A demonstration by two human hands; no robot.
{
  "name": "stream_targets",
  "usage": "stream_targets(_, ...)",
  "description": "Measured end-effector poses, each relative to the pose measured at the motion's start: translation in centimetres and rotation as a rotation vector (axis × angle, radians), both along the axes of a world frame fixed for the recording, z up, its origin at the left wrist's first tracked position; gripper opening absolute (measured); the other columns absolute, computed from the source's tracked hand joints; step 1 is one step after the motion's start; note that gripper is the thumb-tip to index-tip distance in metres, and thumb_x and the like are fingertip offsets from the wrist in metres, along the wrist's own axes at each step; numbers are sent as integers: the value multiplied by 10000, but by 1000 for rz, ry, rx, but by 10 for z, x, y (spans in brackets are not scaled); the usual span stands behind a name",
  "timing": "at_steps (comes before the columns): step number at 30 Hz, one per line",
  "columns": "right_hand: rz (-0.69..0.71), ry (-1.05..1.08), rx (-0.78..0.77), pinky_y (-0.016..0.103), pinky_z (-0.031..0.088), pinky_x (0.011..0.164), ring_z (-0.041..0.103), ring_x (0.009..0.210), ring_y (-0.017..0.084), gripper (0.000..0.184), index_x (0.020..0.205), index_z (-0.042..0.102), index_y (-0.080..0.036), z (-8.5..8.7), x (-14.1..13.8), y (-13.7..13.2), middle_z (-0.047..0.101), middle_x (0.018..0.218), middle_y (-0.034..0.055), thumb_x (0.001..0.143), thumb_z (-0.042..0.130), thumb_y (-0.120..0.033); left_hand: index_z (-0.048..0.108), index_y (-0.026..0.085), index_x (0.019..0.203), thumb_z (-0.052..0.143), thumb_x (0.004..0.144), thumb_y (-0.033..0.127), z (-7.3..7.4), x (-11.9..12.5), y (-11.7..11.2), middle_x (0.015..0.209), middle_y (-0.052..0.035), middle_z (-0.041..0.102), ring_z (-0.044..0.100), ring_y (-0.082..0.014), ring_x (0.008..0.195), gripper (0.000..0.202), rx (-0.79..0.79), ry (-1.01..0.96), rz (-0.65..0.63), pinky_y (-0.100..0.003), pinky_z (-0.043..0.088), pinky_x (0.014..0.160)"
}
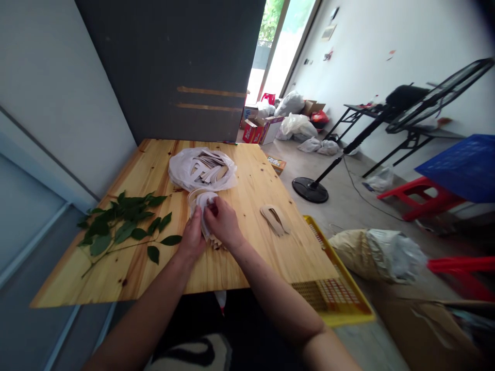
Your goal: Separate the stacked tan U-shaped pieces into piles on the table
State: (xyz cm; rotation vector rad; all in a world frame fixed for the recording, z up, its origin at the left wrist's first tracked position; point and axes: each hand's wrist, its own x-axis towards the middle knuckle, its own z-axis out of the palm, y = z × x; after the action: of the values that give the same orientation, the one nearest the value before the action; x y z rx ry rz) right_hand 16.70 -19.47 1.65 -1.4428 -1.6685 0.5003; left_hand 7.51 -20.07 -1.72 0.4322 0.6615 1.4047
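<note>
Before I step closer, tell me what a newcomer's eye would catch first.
Probably the leafy green branch on the left of the wooden table. Next, both hands on a stack of pale cut-outs near the middle, just in front of the open plastic bag.

The person has bare hands (224, 222) and forearms (279, 288) and wears black clothing (247, 322) with a cream, black-curved print (223, 349).

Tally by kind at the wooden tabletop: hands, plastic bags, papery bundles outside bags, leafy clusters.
Bare left hand, bare right hand: 2
White plastic bag: 1
Held curved white-and-tan papery bundle, looped tan papery bundle: 2
Green leafy cluster: 1
Total: 6
</note>
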Motion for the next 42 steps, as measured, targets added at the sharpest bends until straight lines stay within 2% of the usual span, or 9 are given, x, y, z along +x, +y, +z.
stream_targets(5, -3, 10, 13, 287, 454, 679, 616, 761, 177, 167, 846, 503, -239, -1, 0, -1, 652, 855, 20, 875, 646, -319, 792, 137, 1001, 724, 879, 517, 0, 0, -1, 1116, -145, 795, 654, -300, 1266, 405, 21, 19, -17, -418, 461, 1144)
stream_targets(10, -14, -49, 25, 284, 427, 672, 601, 750, 178, 124, 834, 476, -243, -2, 1, -1, 634, 831, 18, 894, 585, -244, 796, 164, 1028, 752, 855, 512, 0, 1, -2, 1148, -121, 793, 655, -292, 1266, 391, 23, 46, 13, -408, 464, 1140)
stream_targets(14, -12, -47, 0, 280, 428, 666, 602, 755, 178, 208, 815, 466, -244, 0, 2, -2, 633, 837, 16, 892, 645, -319, 803, 162, 981, 762, 834, 532, -2, 2, -2, 1105, -120, 803, 669, -299, 1242, 401, 41, 48, 7, -419, 458, 1144)
stream_targets(18, -14, -59, -15, 282, 428, 673, 603, 758, 177, 195, 806, 460, -242, 4, 2, -3, 626, 828, 14, 901, 627, -271, 802, 159, 993, 776, 819, 535, -3, 3, -2, 1137, -129, 795, 651, -312, 1268, 416, 54, 83, 45, -438, 443, 1156)
stream_targets(22, -6, -51, -38, 286, 437, 681, 615, 774, 183, 216, 806, 477, -237, 7, 2, -3, 637, 841, 22, 898, 656, -315, 801, 153, 1010, 764, 822, 571, -4, 3, -2, 1133, -130, 795, 633, -315, 1294, 461, 90, 116, 45, -428, 433, 1164)
stream_targets(27, 23, -51, -26, 291, 423, 678, 595, 738, 178, 144, 820, 516, -230, 7, 5, -3, 634, 822, 19, 915, 605, -291, 787, 165, 1071, 729, 862, 558, -4, 1, -3, 1187, -126, 779, 633, -300, 1295, 449, 73, 109, 43, -421, 458, 1141)
stream_targets(34, 98, 105, -52, 262, 419, 649, 578, 713, 165, 160, 809, 538, -234, 0, 10, -3, 612, 763, -5, 936, 565, -327, 778, 156, 1069, 812, 818, 436, -1, -1, -2, 1172, -130, 781, 696, -277, 1194, 377, 32, 74, 69, -396, 496, 1096)
stream_targets(38, 126, 90, -41, 264, 412, 658, 570, 711, 163, 204, 774, 527, -233, 2, 12, -5, 591, 737, -6, 960, 475, -298, 779, 150, 1066, 837, 794, 397, 2, -1, -3, 1152, -132, 786, 719, -272, 1144, 373, 7, 76, 93, -385, 517, 1066)
stream_targets(42, 116, 85, -84, 256, 378, 619, 534, 665, 158, 184, 747, 494, -236, 5, 12, -6, 541, 680, -25, 926, 473, -271, 780, 151, 1047, 893, 717, 326, 4, 0, -3, 1115, -117, 796, 730, -269, 1109, 390, -12, 111, 93, -381, 521, 1044)
